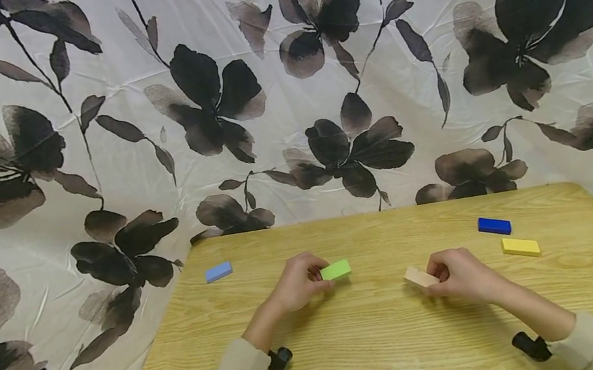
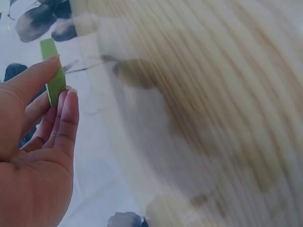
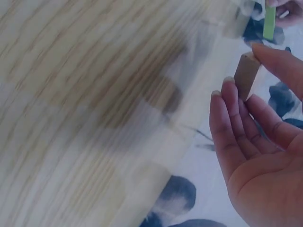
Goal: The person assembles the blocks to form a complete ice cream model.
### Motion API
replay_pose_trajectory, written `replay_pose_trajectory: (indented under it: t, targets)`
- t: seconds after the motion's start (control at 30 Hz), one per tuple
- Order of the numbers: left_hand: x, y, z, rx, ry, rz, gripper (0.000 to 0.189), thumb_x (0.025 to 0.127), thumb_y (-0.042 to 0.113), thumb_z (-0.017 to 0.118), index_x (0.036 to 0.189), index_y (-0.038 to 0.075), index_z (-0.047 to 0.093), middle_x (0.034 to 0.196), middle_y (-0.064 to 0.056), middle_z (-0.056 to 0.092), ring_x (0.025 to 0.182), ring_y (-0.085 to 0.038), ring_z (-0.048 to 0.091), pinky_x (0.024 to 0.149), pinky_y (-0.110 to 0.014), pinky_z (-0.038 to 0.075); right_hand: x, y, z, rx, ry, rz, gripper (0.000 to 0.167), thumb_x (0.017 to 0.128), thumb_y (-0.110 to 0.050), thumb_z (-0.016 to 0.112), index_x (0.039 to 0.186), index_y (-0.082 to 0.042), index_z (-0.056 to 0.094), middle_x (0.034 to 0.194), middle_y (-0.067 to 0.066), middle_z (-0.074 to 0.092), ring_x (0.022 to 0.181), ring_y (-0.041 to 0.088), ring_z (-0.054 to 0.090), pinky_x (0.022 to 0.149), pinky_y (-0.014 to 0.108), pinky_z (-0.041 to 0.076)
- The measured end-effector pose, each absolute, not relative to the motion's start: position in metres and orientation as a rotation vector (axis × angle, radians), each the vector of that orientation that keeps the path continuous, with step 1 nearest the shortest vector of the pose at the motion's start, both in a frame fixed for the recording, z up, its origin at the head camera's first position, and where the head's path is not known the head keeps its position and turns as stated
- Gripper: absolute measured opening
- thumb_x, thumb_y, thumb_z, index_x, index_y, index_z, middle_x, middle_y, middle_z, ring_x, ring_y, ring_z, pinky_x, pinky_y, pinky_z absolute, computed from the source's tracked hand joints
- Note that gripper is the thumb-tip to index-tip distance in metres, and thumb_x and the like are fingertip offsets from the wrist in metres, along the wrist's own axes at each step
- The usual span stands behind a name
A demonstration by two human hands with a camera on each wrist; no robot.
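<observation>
My left hand (image 1: 297,283) pinches a bright green block (image 1: 336,270) between thumb and fingers, left of the table's middle. In the left wrist view that green block (image 2: 56,78) stands on edge between thumb and fingertips. On the other side, my right hand (image 1: 463,275) holds a pale wooden block (image 1: 420,277) by its right end. The right wrist view shows the wooden block (image 3: 246,75) between the thumb and fingertips, with the green block (image 3: 269,22) farther off at the top right. A gap separates the two blocks in the head view.
A light blue block (image 1: 219,272) lies at the table's back left. Toward the back right are a dark blue block (image 1: 494,226) and a yellow block (image 1: 520,247), close together. A floral cloth (image 1: 270,103) hangs behind the wooden table (image 1: 351,360).
</observation>
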State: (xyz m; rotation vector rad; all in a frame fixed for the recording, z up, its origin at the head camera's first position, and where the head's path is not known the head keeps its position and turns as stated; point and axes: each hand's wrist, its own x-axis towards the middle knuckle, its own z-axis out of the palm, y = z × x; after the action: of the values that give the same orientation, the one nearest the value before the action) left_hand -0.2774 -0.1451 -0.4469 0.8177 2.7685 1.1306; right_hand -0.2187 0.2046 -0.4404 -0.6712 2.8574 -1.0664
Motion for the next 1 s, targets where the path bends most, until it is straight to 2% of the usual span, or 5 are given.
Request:
replay_pose_trajectory:
  t: [0.47, 1.0]
  targets:
    - [-0.281, -0.12, -0.451, 0.885, 2.745, 1.136, 0.031, 0.087, 0.008, 0.083, 0.114, -0.003, 0.073, 0.102, -0.01, 0.064, 0.081, -0.014, 0.06, 0.071, -0.025, 0.053, -0.219, 0.187, -0.447, -0.649, 2.832, -1.071, 0.021, 0.081, -0.017, 0.087, 0.086, -0.008, 0.069, 0.077, -0.005, 0.064, 0.068, 0.008, 0.054, 0.061, 0.024, 0.046]
    - [-0.286, -0.097, -0.452, 0.896, 2.696, 1.132, 0.03, 0.086, 0.007, 0.083, 0.114, -0.002, 0.074, 0.1, -0.008, 0.064, 0.08, -0.011, 0.06, 0.07, -0.023, 0.053, -0.221, 0.174, -0.456, -0.695, 2.82, -1.077, 0.021, 0.079, -0.016, 0.088, 0.079, -0.012, 0.067, 0.072, -0.007, 0.062, 0.065, 0.007, 0.052, 0.058, 0.023, 0.046]
